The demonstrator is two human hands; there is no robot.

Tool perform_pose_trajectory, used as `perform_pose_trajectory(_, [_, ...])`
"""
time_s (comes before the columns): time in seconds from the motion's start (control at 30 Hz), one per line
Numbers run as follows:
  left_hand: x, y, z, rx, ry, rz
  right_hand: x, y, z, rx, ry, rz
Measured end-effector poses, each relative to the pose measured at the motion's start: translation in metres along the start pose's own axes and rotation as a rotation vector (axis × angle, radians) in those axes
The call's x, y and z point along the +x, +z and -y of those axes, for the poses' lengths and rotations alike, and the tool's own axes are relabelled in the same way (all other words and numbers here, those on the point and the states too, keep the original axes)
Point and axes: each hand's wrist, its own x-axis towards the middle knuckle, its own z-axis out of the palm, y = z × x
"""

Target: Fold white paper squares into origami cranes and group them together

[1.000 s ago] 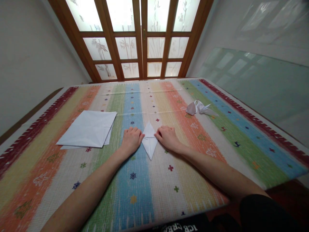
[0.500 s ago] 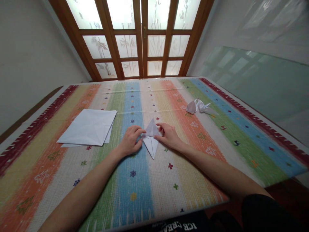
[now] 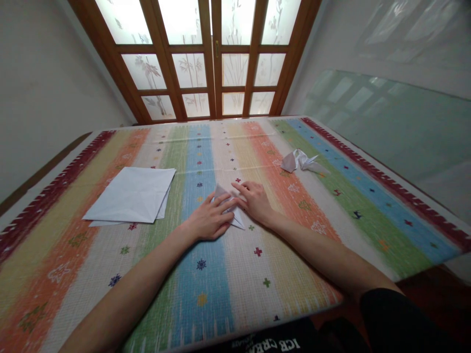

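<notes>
A white folded sheet of paper [image 3: 238,222] lies on the tablecloth in front of me, its pointed ends showing at the upper left and lower right. My left hand [image 3: 210,219] rests flat across its middle with the fingers stretched out, hiding most of the folds. From the right, my right hand [image 3: 257,202] reaches to the paper's edge. Its thumb is close to the left fingertips, and its index finger points out above, apart from the thumb. Whether the right thumb presses on the paper is hard to make out.
A stack of white square paper sheets [image 3: 132,193] lies to the left. A folded white paper crane [image 3: 300,161] sits farther back on the right. The striped tablecloth [image 3: 198,299] covers the table. Wooden doors with frosted panes [image 3: 213,103] stand beyond the far edge.
The folded paper has turned, its lower tip swinging to the right. My left hand has gone from pinching its left edge to lying flat over it. My right hand's grasp has loosened.
</notes>
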Motion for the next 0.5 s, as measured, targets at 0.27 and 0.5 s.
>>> perform_pose_trajectory(0.27, [0.019,-0.006,0.003,-0.153,-0.408,0.084,0.000,-0.013,-0.011,0.190,-0.121,0.020])
perform_pose_trajectory(0.5, [0.029,-0.003,0.012,-0.353,-0.534,0.177,-0.016,-0.022,-0.019,0.269,-0.381,0.237])
